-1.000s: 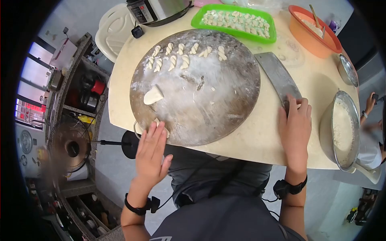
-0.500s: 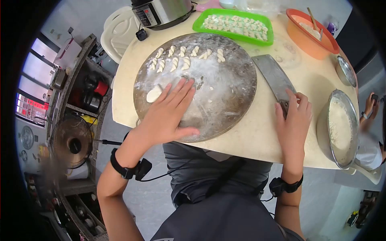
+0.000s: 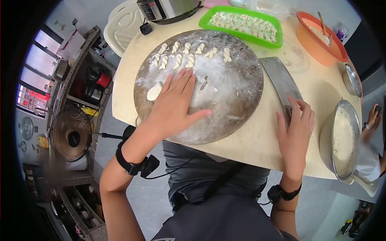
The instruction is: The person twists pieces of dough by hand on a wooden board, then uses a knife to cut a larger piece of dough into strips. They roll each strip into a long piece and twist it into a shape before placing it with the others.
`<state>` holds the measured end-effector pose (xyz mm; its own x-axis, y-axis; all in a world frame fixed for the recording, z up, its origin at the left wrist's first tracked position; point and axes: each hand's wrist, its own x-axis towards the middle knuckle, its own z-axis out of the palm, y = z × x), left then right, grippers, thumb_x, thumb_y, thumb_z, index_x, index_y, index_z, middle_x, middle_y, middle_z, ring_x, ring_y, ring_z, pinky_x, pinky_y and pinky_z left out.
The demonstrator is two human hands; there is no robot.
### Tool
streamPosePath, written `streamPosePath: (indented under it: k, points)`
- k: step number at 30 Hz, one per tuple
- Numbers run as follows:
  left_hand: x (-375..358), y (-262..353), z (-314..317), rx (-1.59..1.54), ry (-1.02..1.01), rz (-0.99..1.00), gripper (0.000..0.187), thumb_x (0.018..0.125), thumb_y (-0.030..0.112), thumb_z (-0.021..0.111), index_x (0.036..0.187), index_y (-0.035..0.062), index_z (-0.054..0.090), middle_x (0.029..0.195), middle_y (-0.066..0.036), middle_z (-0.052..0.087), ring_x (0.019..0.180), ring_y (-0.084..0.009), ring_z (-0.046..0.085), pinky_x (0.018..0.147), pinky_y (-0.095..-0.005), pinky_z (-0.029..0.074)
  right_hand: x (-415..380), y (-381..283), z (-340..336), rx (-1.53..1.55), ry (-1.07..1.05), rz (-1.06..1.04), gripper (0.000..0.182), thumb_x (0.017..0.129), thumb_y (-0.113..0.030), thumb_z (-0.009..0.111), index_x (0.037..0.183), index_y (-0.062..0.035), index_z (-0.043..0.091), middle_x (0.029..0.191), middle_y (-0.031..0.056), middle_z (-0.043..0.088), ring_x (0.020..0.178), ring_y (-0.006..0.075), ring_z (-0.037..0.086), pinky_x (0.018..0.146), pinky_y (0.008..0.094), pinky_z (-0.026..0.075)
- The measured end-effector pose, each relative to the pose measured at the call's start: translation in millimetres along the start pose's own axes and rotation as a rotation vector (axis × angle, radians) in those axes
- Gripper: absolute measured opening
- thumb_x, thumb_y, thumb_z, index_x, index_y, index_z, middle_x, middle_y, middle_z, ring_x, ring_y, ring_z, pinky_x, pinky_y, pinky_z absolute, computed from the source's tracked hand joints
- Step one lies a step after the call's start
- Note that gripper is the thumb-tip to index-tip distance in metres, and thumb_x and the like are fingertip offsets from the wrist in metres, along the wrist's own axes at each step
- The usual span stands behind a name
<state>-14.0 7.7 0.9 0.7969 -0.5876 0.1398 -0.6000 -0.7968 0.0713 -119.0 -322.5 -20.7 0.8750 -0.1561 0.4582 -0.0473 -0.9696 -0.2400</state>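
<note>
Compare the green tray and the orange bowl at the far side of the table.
The green tray is shallow and rectangular; the orange bowl is deeper and round. The green tray holds many small pale dough pieces laid in rows; the orange bowl holds a pale mass with sticks standing in it. The tray lies behind the round floured board, the bowl to its right. Both look like bright plastic.

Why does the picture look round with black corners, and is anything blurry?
Head view: a fisheye lens bends the table edge and leaves a dark ring around the frame; the left hand on the floured board is sharp, the fan at the left rim is smeared, and lighting is soft, without harsh glare.
</note>
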Motion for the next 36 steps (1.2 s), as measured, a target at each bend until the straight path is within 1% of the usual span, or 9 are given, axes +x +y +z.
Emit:
streamPosePath:
  k: [4,7,10,13,19,22,25,31,36]
  points:
    - [-3.3,2.7,-9.8,-0.024,-0.011,0.017,0.104,0.095,0.065,0.07,0.162,-0.0087,0.041,0.17,-0.027,0.041,0.162,-0.0439,0.033,0.133,-0.0595,0.022,1.1,-2.9,-2.4,0.01,-0.026,0.008,0.052,0.098,-0.02,0.076,0.146,-0.0064,0.062,0.137,0.0173,0.057,0.126,0.0377,0.053,0.112,0.0528,0.039]
    - [-11.8,9.4,-13.8,-0.074,-0.012,0.054,0.105,0.094,0.068,0.071,0.157,-0.0123,0.045,0.166,-0.031,0.045,0.158,-0.0447,0.04,0.132,-0.0579,0.025,0.7,-4.4,-3.5,0.018,-0.053,0.004,0.051,0.098,-0.02,0.076,0.145,-0.0053,0.062,0.138,0.0174,0.056,0.127,0.0383,0.052,0.112,0.0531,0.039]
    - [-18.2,24.7,-12.0,-0.121,-0.008,0.133,0.106,0.093,0.067,0.073,0.157,-0.0126,0.045,0.166,-0.031,0.045,0.158,-0.0456,0.04,0.131,-0.0581,0.028,0.1,-6.3,-3.5,0.015,-0.054,-0.017,0.051,0.098,-0.02,0.075,0.144,-0.0049,0.062,0.138,0.0178,0.056,0.127,0.0387,0.052,0.112,0.0534,0.038]
    - [-12.7,35.6,-13.2,-0.153,-0.043,0.153,0.104,0.096,0.064,0.071,0.163,-0.0082,0.039,0.171,-0.028,0.04,0.161,-0.0452,0.036,0.131,-0.0578,0.029,0.3,-9.9,-4.7,0.029,-0.077,-0.033,0.051,0.098,-0.02,0.075,0.144,-0.0045,0.062,0.138,0.0178,0.057,0.128,0.039,0.052,0.113,0.0536,0.037]
    - [10.2,26.1,5.9,-0.076,0.053,0.071,0.1,0.098,0.057,0.072,0.161,-0.0132,0.038,0.169,-0.032,0.039,0.159,-0.0467,0.038,0.13,-0.0533,0.032,0.9,-11.0,-5.7,0.046,-0.11,-0.03,0.051,0.098,-0.02,0.075,0.145,-0.005,0.062,0.137,0.0178,0.057,0.128,0.0392,0.051,0.114,0.0537,0.036]
    - [-7.0,28.0,0.4,-0.076,0.047,0.036,0.099,0.098,0.055,0.074,0.16,-0.0138,0.039,0.169,-0.032,0.04,0.158,-0.0483,0.038,0.13,-0.0522,0.032,0.2,-8.1,-4.3,0.046,-0.111,-0.012,0.052,0.097,-0.021,0.076,0.145,-0.0057,0.062,0.137,0.0176,0.057,0.129,0.0392,0.051,0.114,0.0537,0.036]
    - [-30.3,32.6,-10.5,-0.084,0.006,0.032,0.098,0.097,0.057,0.074,0.155,-0.0172,0.044,0.166,-0.034,0.042,0.157,-0.0502,0.039,0.128,-0.0553,0.034,0.4,-7.6,-5.3,0.046,-0.11,-0.013,0.052,0.097,-0.021,0.076,0.145,-0.0062,0.062,0.137,0.0172,0.057,0.129,0.0392,0.051,0.115,0.0538,0.036]
    - [-74.0,45.3,-25.1,-0.146,-0.089,0.03,0.102,0.091,0.054,0.08,0.16,-0.0115,0.043,0.169,-0.032,0.04,0.16,-0.0479,0.037,0.129,-0.0584,0.031,1.4,-8.6,-4.3,0.057,-0.143,-0.038,0.052,0.096,-0.02,0.077,0.144,-0.0063,0.062,0.138,0.0167,0.057,0.13,0.0392,0.05,0.115,0.0545,0.035]
    - [-120.9,26.8,2.3,-0.103,0.016,0.051,0.093,0.091,0.05,0.08,0.156,-0.0082,0.047,0.17,-0.029,0.041,0.159,-0.0482,0.038,0.129,-0.0624,0.029,1.7,-9.6,-5.1,0.056,-0.15,-0.035,0.052,0.095,-0.02,0.077,0.143,-0.0063,0.062,0.137,0.0167,0.057,0.13,0.0397,0.05,0.115,0.0543,0.035]
